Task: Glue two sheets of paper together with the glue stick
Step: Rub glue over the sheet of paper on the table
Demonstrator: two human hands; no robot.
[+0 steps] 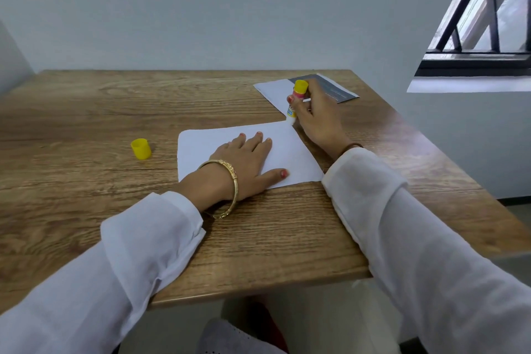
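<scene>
A white sheet of paper lies flat in the middle of the wooden table. My left hand rests on it with straight fingers, pressing it down. My right hand grips the glue stick, yellow at its top end, held upright with its lower tip touching the sheet's far right corner. The glue stick's yellow cap stands on the table to the left of the sheet. A second white sheet lies further back on the right, partly hidden behind my right hand.
A dark printed card or booklet lies on the far sheet near the table's back right corner. The table's right edge and front edge are close to my arms. A barred window is at the upper right.
</scene>
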